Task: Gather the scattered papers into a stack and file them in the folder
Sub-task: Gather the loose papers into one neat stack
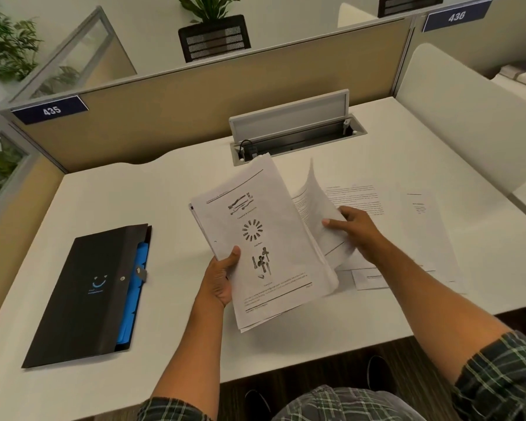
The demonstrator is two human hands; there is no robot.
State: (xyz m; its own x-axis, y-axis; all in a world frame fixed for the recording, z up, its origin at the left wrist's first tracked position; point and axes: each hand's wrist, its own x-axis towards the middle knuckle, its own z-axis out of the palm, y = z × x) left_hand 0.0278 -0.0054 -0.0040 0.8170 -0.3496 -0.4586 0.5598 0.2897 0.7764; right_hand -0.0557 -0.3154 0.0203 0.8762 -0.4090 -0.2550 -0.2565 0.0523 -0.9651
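Left hand (pixel 220 279) gripping a stack of printed papers (pixel 255 238) above the white desk (pixel 170 202), right hand (pixel 357 230) pinching a curling sheet (pixel 319 214), loose pages (pixel 419 226) lying right, their text blurring, black folder (pixel 88 294) lying closed at left, blue dividers peeking out.

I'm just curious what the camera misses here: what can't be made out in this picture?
- Head view: text on the loose sheets is too small to read.
- Sheets lower in the held stack: covered by its top page.
- Left hand fingers: behind the stack.
- Folder contents: cover hides all but blue edges.
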